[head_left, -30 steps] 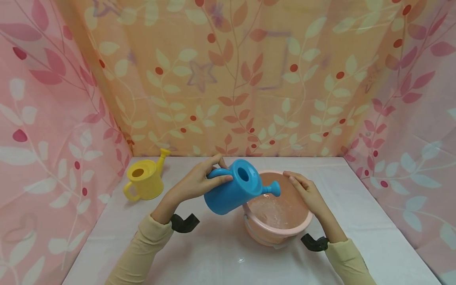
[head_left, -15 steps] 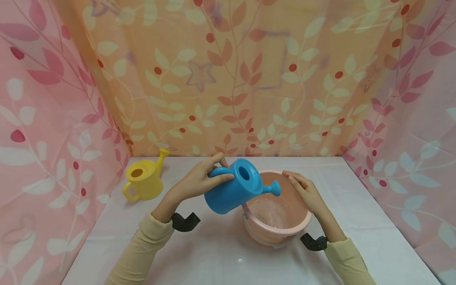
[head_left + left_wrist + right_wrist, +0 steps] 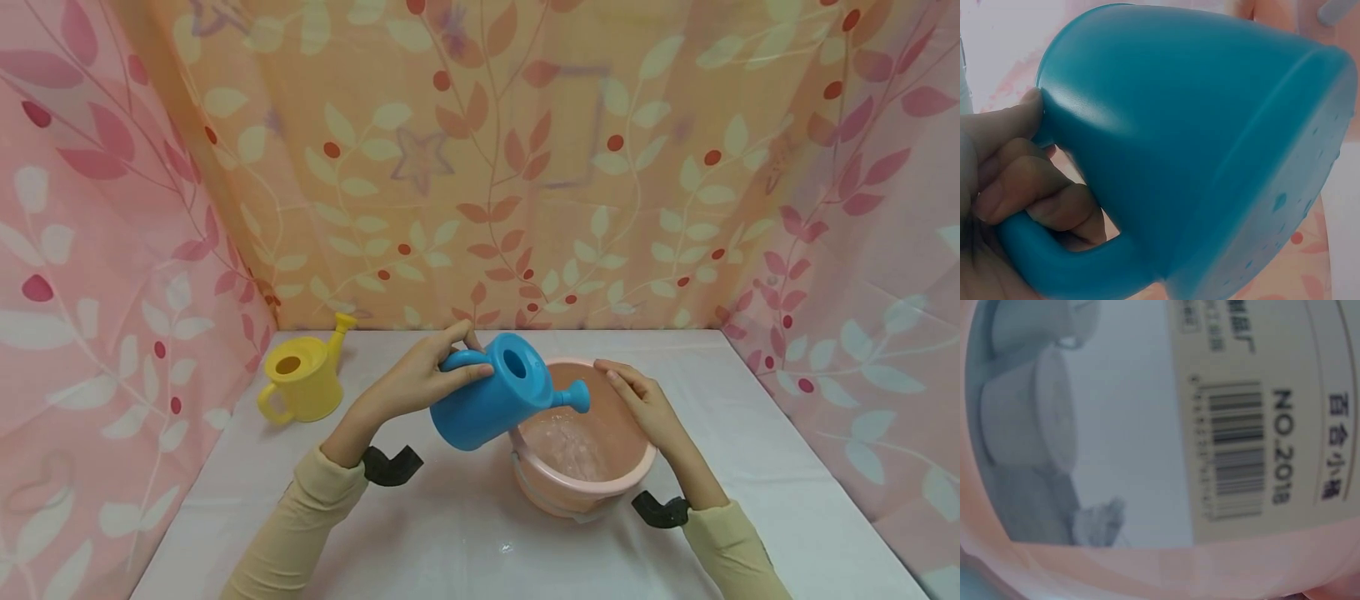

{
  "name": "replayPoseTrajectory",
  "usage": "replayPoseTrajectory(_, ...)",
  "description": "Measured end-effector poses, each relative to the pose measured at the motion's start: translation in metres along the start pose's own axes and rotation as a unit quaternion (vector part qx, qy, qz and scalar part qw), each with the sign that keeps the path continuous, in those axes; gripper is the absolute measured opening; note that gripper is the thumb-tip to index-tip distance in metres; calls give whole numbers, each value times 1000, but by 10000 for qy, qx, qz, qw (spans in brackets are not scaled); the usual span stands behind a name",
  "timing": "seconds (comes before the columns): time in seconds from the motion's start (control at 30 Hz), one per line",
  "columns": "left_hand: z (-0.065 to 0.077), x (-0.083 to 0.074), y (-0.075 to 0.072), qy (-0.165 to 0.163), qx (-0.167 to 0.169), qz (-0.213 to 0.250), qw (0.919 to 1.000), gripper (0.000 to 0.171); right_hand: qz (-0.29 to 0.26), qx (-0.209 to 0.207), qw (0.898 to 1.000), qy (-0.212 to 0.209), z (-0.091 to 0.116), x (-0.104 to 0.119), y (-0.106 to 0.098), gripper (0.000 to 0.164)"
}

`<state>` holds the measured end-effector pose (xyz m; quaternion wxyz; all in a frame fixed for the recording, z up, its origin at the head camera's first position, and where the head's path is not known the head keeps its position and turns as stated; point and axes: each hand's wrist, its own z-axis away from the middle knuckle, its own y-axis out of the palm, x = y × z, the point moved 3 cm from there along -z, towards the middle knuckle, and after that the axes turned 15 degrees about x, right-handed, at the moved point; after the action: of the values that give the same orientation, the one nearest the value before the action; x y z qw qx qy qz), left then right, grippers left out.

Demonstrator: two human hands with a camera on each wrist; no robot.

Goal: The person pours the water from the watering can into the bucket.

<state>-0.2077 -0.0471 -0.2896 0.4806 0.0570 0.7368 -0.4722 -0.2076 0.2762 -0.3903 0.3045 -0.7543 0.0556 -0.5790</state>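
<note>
My left hand point(image 3: 423, 375) grips the handle of a blue watering can point(image 3: 487, 400), fingers curled through the loop and thumb on the body. The can is tilted to the right, its spout point(image 3: 572, 397) over a pink bucket point(image 3: 645, 475). Rippling water point(image 3: 566, 446) shows inside the bucket. Drops cling to the can's underside point(image 3: 1279, 206) in the left wrist view. My right hand point(image 3: 645, 404) holds the bucket's right rim. In the right wrist view the bucket's label point(image 3: 1229, 450) with a barcode fills the picture.
A yellow watering can point(image 3: 303, 379) stands at the back left of the white-covered table point(image 3: 420, 542). A small wet spot point(image 3: 506, 547) lies in front of the bucket. Patterned cloth walls point(image 3: 480, 167) close off the back and both sides.
The water in the bucket ripples differently from half a second ago. Both hands, the blue watering can and the bucket keep nearly the same places.
</note>
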Motion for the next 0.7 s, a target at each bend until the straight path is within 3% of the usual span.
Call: replayPoseTrajectory(0.7, -3, 1, 0, -162, -31, 219, 9996, 22, 12, -43, 10000, -73, -1, -7, 0, 36)
